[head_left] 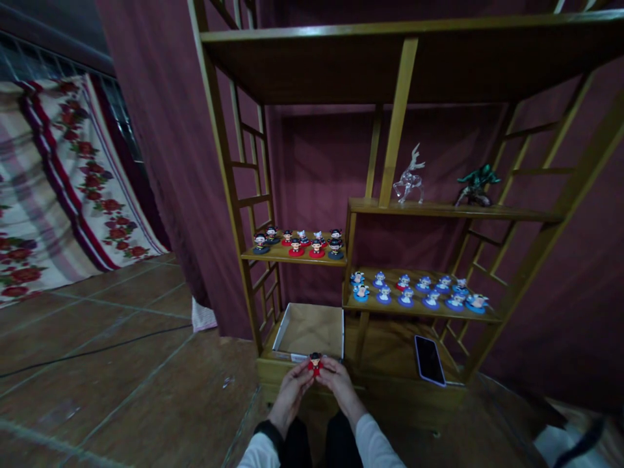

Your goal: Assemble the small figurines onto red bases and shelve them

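Note:
Both hands meet low in the head view, pinching one small figurine [315, 364] with a red body and dark hair. My left hand [292, 390] grips its left side and my right hand [340, 385] grips its right side. They hold it just in front of an open, empty cardboard box [287, 325] on the bottom board of a wooden display shelf [397, 117]. Above the box, several similar red and dark figurines [298, 243] stand on a small left shelf.
Several blue-based white figurines [419, 291] fill the lower right shelf. A clear glass deer [409, 177] and a green figure [475, 184] stand higher up. A phone [429, 359] lies on the bottom board. A floral cloth [63, 182] hangs at left; a cable [97, 350] crosses the tiled floor.

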`<action>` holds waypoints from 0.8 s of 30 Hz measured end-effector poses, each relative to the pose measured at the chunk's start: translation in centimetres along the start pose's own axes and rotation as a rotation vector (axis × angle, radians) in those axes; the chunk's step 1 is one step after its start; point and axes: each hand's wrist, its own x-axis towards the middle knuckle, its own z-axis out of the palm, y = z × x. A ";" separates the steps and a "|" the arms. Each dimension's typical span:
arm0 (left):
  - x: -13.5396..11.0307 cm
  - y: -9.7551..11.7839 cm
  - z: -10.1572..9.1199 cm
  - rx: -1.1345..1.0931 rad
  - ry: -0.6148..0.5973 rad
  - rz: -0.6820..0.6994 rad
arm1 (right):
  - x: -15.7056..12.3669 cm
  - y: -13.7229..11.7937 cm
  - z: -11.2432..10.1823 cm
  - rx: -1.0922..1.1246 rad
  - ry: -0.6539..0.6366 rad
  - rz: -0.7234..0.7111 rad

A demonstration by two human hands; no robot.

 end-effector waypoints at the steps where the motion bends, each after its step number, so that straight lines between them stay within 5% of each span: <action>1: 0.0 0.0 0.0 -0.004 -0.021 0.008 | 0.0 0.0 0.0 0.005 0.005 0.008; 24: -0.5 0.5 -0.5 0.056 -0.028 0.056 | 0.4 1.0 -0.5 -0.019 -0.001 0.027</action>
